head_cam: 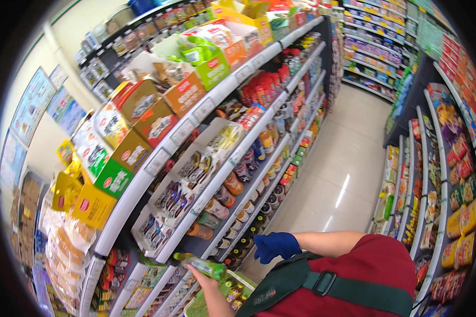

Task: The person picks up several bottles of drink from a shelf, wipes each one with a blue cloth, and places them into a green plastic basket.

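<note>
My left hand (pixel 201 275) is closed around a green plastic bottle (pixel 206 266) with a yellow-green cap, held tilted beside the shelf front. My right hand (pixel 277 246) holds a bunched dark blue cloth or wears a blue glove; which one I cannot tell, nor whether anything is inside it. Below the bottle is a light green basket (pixel 244 276) holding several bottles with yellow caps (pixel 235 292). Beside the bottle a shelf carries drink bottles (pixel 216 209) and open white cartons of small packs (pixel 170 199).
Opened snack cartons (pixel 121 156) line the top shelf on the left. Bagged bread (pixel 65 253) hangs at its near end. A tiled aisle floor (pixel 333 158) runs ahead, with another stocked shelf (pixel 434 190) on the right and more shelves (pixel 373 43) at the far end.
</note>
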Available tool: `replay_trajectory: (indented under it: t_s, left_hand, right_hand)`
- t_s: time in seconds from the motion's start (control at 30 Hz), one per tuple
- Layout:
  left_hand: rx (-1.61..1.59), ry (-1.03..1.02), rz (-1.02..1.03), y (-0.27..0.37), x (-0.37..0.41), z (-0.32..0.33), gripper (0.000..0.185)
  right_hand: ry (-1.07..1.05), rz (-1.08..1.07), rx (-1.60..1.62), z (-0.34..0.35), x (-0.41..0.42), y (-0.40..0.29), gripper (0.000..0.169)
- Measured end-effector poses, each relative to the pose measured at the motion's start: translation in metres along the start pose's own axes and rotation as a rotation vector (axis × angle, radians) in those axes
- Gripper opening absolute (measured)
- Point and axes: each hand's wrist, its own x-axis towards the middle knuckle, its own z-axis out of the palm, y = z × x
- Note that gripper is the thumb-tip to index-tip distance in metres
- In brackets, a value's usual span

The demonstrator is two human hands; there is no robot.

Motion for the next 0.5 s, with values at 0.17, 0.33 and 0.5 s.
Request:
replay_trajectory:
  t_s: [0.17,0.33,0.5]
  left_hand:
    - [-0.371,-0.255,-0.418,0.002,-0.106,0.049,0.074]
    - [-0.685,-0.816,-0.725,-0.003,-0.147,0.069,0.079]
    - [-0.532,-0.778,-0.614,0.009,-0.172,0.078,0.078]
  right_hand:
    - [0.057,0.144,0.588,0.023,0.043,0.001,0.034]
    - [-0.271,0.222,1.034,0.050,0.109,-0.041,0.026]
    - [0.073,0.031,0.722,0.050,0.128,-0.085,0.037]
